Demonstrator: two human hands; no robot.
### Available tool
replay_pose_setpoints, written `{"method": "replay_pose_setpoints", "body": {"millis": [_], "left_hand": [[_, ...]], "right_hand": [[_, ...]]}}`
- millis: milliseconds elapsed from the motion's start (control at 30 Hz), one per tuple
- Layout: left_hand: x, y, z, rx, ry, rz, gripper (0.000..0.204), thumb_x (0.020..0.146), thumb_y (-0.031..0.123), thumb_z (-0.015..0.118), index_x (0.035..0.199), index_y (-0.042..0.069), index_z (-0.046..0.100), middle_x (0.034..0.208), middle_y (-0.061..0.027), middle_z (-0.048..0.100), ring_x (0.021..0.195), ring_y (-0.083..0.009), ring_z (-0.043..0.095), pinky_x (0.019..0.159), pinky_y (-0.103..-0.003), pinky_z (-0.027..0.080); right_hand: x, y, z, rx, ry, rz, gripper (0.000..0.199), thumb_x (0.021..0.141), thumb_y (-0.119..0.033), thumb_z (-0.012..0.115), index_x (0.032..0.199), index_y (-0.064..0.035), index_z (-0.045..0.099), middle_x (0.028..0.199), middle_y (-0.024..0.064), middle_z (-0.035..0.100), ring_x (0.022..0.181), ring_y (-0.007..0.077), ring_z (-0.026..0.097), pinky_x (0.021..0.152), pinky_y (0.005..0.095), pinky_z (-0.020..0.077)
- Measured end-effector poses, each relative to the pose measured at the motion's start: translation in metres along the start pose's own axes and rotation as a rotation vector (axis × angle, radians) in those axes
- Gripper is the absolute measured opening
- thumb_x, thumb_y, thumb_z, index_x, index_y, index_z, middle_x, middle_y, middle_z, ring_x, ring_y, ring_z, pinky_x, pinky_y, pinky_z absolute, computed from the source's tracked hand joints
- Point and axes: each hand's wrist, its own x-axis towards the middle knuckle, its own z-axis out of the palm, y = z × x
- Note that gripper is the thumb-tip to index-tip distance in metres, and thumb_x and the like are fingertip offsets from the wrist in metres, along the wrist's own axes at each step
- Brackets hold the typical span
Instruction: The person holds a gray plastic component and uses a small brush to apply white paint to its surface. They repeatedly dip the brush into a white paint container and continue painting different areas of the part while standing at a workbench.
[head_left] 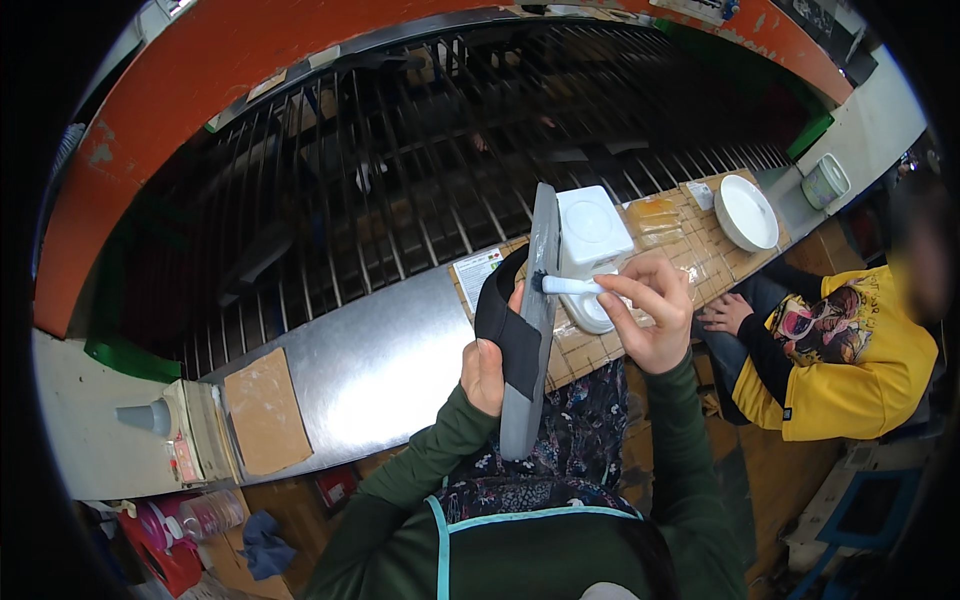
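My left hand is closed around a slide sandal with a grey sole and a wide black strap. The sandal stands on edge, its sole's underside turned to the right. Between the thumb and fingers of my right hand is a small brush with a pale handle. Its dark bristles touch the sole near the middle. Just behind the brush, a square white plastic container rests on the bench, and a round white tub, partly hidden by my right hand, sits in front of it.
A metal bench borders a dark roller conveyor under an orange frame. On the right are a white bowl, a yellowish packet and a seated co-worker in a yellow top. Cardboard lies left.
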Motion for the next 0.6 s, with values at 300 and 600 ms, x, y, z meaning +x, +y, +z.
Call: {"method": "replay_pose_setpoints", "body": {"millis": [300, 600], "left_hand": [[0.002, 0.002, -0.001, -0.007, -0.013, -0.001, 0.092, 0.096, 0.068, 0.020, 0.152, -0.005, 0.011, 0.150, -0.0199, 0.034, 0.134, -0.0246, 0.042, 0.109, -0.035, 0.035], [0.006, 0.010, 0.010, -0.287, -0.016, 0.008, 0.096, 0.092, 0.074, 0.017, 0.154, 0.001, 0.010, 0.154, -0.0165, 0.029, 0.138, -0.0232, 0.035, 0.112, -0.035, 0.030]], "right_hand": [[-0.007, -0.003, -0.003, 0.018, -0.072, -0.006, 0.023, 0.074, -0.014, 0.079, 0.096, -0.0122, 0.076, 0.087, -0.0001, 0.061, 0.067, 0.0117, 0.052, 0.072, 0.0308, 0.0288], [-0.005, -0.003, -0.004, 0.303, -0.159, 0.089, 0.019, 0.076, -0.008, 0.076, 0.095, -0.0071, 0.076, 0.088, 0.0047, 0.061, 0.071, 0.0137, 0.054, 0.066, 0.0283, 0.0399]]}}
